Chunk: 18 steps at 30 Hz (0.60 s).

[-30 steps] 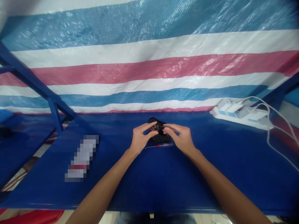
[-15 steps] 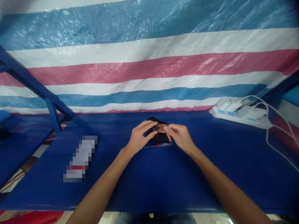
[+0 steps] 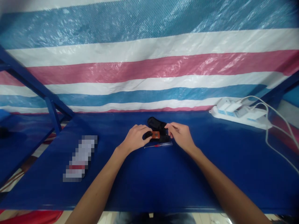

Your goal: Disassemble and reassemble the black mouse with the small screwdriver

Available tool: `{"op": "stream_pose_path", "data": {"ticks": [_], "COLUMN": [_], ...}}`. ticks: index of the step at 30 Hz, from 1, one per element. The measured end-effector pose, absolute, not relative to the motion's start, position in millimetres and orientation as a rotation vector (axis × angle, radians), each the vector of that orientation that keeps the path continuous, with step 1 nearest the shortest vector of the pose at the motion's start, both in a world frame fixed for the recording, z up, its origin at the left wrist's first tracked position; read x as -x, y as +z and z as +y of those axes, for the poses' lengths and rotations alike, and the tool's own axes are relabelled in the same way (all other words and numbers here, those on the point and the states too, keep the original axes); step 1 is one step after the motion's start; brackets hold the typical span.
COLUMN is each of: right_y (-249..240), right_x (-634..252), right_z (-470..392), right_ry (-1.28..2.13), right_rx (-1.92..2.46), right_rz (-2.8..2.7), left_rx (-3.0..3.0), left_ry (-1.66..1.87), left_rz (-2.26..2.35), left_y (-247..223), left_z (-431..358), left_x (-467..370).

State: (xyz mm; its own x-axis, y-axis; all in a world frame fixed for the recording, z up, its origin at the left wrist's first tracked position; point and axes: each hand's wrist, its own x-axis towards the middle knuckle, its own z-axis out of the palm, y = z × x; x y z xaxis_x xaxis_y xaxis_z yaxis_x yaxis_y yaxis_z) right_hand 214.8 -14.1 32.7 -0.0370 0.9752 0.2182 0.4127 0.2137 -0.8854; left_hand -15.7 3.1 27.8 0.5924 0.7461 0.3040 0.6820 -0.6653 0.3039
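My left hand (image 3: 139,137) is closed around the left end of a small orange-brown circuit board (image 3: 155,135), which has a dark rounded part at that end, under my fingers. Just to the right, my right hand (image 3: 179,133) is pinched, its fingertips by a black curved shell (image 3: 155,122); whether anything small is between them I cannot make out. The shell lies on the blue table behind the board, and more black casing shows under the board's right end. A screwdriver (image 3: 161,145) with a clear and red handle lies flat in front, its tip to the left.
On the blue table (image 3: 149,180), a blurred-out pale rectangular item (image 3: 81,158) lies at the left. A white power strip (image 3: 240,115) with plugs and cables stands at the back right. Striped sheeting (image 3: 149,68) hangs behind, with blue frame bars (image 3: 52,113) at the sides.
My left hand has drawn the circuit board left and toward me, off the black shell. My right hand has let go of the board and stays pinched beside it.
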Motion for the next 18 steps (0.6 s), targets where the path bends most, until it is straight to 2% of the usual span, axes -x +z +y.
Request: {"op": "stream_pose_path", "data": {"ticks": [9,18], "right_y": [30.9,11.4], "right_x": [-216.6,-221.6], "right_z": [-12.2,-1.6], "right_ry": [0.701,0.289], "right_rx": [1.373,1.323], "right_rz": [-1.666,-1.957], "left_rx": [-2.677,-2.674], "left_ry": [0.537,0.496], "left_rz": [1.241,1.233], "left_y": [25.9,20.8], "left_z": [3.2,6.1], "left_x": [16.5,15.8]}}
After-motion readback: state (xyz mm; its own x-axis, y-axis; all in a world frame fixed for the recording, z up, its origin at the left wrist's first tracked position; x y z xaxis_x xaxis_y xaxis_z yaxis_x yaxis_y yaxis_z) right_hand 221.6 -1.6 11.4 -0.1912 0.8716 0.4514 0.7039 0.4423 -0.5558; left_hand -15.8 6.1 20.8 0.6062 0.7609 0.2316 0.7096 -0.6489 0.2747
